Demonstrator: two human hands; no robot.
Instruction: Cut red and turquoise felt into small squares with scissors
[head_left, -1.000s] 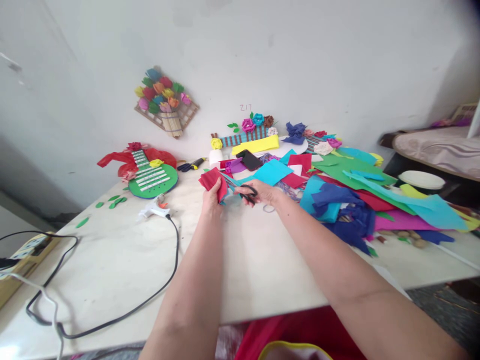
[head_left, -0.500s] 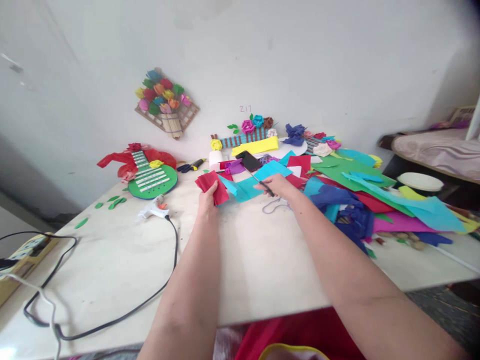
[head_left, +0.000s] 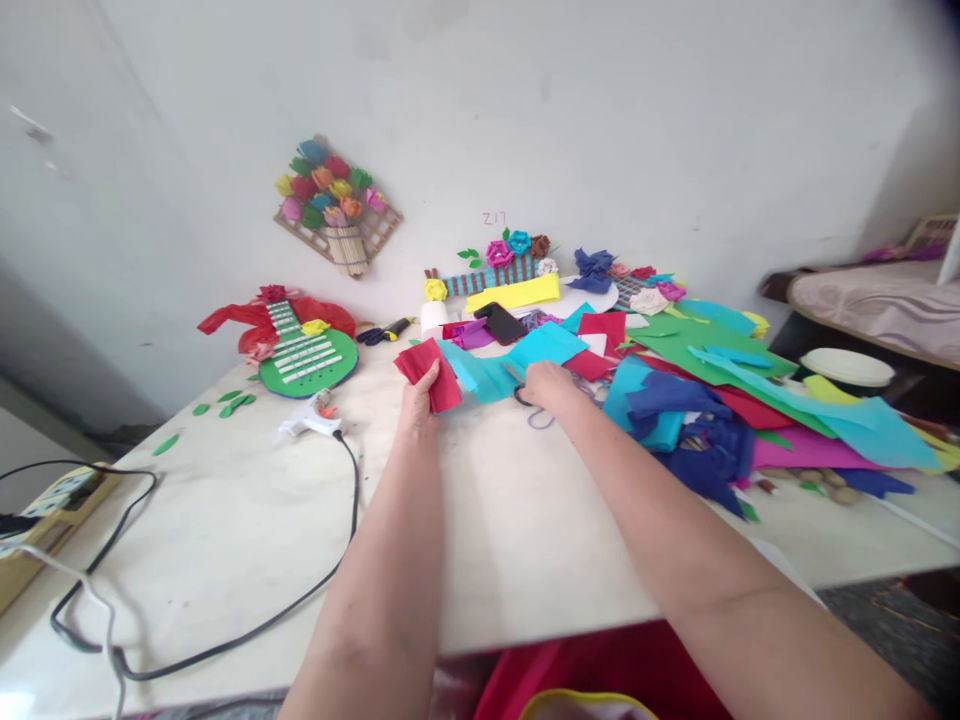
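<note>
My left hand (head_left: pixel 421 395) is closed on a folded red sheet of crepe paper (head_left: pixel 436 375), thumb on top, held just above the table. My right hand (head_left: pixel 551 387) is closed around scissors (head_left: pixel 519 397); only a dark bit of them shows under the fingers, and the rest is hidden. Strips of light blue crepe paper (head_left: pixel 491 378) lie between both hands, behind the fingers. Below my right hand a thin purple cord (head_left: pixel 540 418) curls on the table. A black phone (head_left: pixel 501 323) lies just beyond the blue paper.
A white glue gun (head_left: pixel 309 417) with a black cable lies left of my left arm. Behind it stands a green paper guitar (head_left: pixel 311 362) near pliers (head_left: pixel 386 331). Coloured paper sheets (head_left: pixel 705 340) heap up at right, with crumpled dark blue paper (head_left: pixel 690 420).
My right hand has turned and lowered slightly, so the scissors' blades, which pointed up and left, hardly show now. My left hand keeps the red paper in nearly the same place.
</note>
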